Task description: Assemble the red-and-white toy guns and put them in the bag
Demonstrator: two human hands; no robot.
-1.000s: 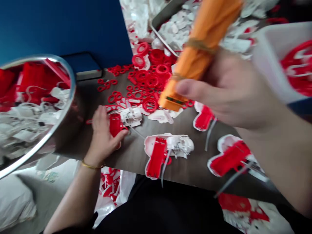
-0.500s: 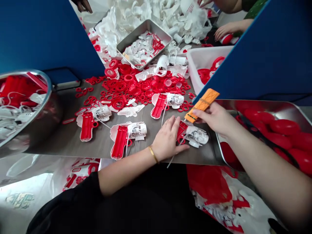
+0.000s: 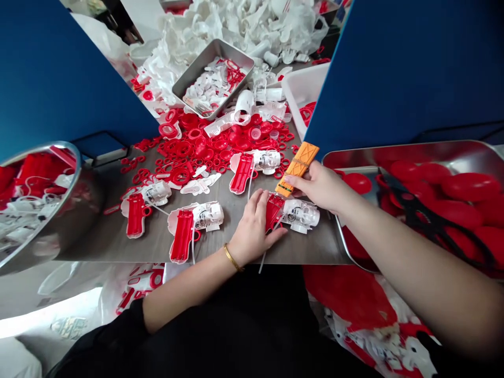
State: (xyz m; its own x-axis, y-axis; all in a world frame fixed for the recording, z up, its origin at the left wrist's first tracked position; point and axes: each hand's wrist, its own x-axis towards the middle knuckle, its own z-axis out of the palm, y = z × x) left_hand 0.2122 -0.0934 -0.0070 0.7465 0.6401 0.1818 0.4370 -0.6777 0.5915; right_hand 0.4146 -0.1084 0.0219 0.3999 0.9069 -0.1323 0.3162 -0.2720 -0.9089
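My left hand [image 3: 254, 226] lies over the red grip of an opened toy gun [image 3: 301, 212] at the table's front, thumb and fingers around it. My right hand [image 3: 317, 186] is closed around a flat orange tool, which looks like a utility knife [image 3: 297, 168]. Its lower end meets the upper edge of that toy gun; the tip is hidden. A thin pale tube runs across this gun past my left thumb. Similar half-shell toy guns with white wired barrels lie nearby: one behind [image 3: 242, 172], one left [image 3: 183, 236], and one farther left [image 3: 136, 215].
Red and white plastic parts [image 3: 197, 142] are heaped behind, beside a metal tray [image 3: 185, 79]. A steel bowl [image 3: 79, 163] stands left. Right, a metal tray [image 3: 338, 157] holds red pieces and black scissors [image 3: 433, 215]. Blue panels [image 3: 409, 68] flank the table.
The view has turned, shifting the table things left in it; the other person's hands have left view. The orange tool stands somewhat steeper against the toy gun. Both my hands keep their hold.
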